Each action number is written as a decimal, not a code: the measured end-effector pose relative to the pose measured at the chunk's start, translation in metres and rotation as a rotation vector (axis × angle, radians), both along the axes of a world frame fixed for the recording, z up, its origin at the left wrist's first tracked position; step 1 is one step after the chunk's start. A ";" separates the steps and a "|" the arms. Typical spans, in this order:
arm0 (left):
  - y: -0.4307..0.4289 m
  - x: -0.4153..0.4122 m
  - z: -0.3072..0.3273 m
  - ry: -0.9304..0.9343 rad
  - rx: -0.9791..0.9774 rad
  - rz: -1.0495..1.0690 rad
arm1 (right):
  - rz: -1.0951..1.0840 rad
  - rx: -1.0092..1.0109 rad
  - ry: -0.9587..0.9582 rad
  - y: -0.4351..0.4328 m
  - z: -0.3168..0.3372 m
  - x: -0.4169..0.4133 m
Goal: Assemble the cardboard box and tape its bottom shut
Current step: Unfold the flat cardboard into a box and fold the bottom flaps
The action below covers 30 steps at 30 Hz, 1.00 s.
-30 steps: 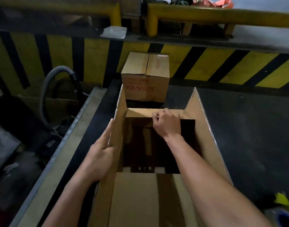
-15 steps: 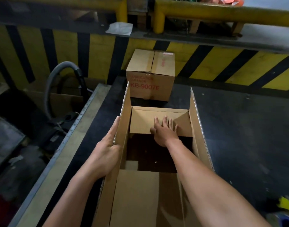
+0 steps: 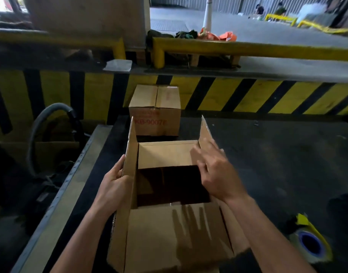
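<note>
Pressing left flap (image 3: 129, 154): left hand (image 3: 114, 186), fingers straight, flat outside.
right hand (image 3: 214, 174): blurred, fingers spread, holding nothing, over box.
box (image 3: 169, 233): on table (image 3: 267, 174), near edge cut off.
tape (image 3: 311, 245): right of box.

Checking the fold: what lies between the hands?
Head view: the left flap of the box, upright, and dark unclosed gap, between left hand and right hand.
</note>
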<state>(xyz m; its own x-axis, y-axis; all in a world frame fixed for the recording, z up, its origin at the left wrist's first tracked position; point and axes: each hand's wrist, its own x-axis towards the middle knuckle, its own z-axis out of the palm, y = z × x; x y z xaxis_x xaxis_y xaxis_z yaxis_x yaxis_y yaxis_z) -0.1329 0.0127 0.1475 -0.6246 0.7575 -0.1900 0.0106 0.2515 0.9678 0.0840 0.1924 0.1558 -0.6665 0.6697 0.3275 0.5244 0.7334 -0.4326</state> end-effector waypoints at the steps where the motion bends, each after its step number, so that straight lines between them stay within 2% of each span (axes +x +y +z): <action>1: 0.000 0.000 0.000 -0.008 -0.005 0.005 | -0.092 -0.076 0.014 -0.002 -0.003 0.013; 4: -0.001 0.001 0.000 -0.031 -0.010 0.000 | -0.210 -0.515 -0.045 -0.008 -0.016 0.034; 6: 0.000 0.004 0.001 -0.030 -0.012 -0.030 | -0.166 -0.636 -0.120 -0.018 -0.032 0.032; 9: 0.002 0.013 -0.002 -0.022 -0.003 -0.067 | -0.104 -0.633 -0.238 -0.033 -0.064 0.022; 13: 0.006 0.020 -0.009 0.007 0.011 -0.097 | -0.053 -0.469 -0.495 -0.046 -0.107 0.018; 16: 0.013 0.030 -0.025 0.050 -0.024 -0.159 | -0.039 -0.387 -0.494 -0.049 -0.121 0.023; 20: 0.029 0.048 -0.064 0.290 -0.226 -0.293 | -0.021 -0.386 -0.311 -0.042 -0.118 0.033; 23: 0.036 0.050 -0.091 0.605 -0.473 -0.418 | -0.079 -0.417 -0.214 -0.046 -0.115 0.044; 25: 0.040 0.048 -0.101 0.777 -0.584 -0.425 | -0.180 -0.433 -0.260 -0.059 -0.111 0.047; 28: 0.054 0.041 -0.094 0.868 -0.596 -0.423 | -0.354 -0.565 -0.476 -0.085 -0.104 0.042; 30: 0.067 0.029 -0.091 0.915 -0.618 -0.436 | -0.382 -0.586 -0.574 -0.104 -0.105 0.035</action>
